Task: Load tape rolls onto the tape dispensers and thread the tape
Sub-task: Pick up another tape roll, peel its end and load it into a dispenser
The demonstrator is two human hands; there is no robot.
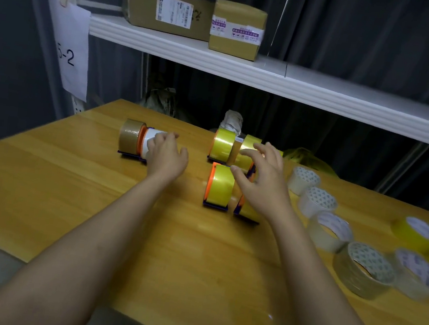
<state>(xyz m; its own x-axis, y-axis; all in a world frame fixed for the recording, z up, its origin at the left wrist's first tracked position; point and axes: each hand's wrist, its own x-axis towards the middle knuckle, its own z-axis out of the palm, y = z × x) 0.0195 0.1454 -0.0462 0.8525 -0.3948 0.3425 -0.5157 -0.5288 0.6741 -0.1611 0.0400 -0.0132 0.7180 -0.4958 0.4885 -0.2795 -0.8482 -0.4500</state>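
On table (65,196), loaded dispensers (219,185), hands.

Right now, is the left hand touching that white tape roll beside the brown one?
Touching. The head view shows the left hand with its fingers resting over the white tape roll, no gap visible, beside the brown tape roll.

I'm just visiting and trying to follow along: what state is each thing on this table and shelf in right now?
Left hand: resting on the white roll, fingers curled over it.
Right hand: open, fingers spread over the yellow dispensers.
Brown roll: mounted on a dispenser, upright.
Yellow dispensers: loaded, standing on the table.
Loose rolls: lying flat, unloaded.
Boxes: closed, taped, on the shelf.
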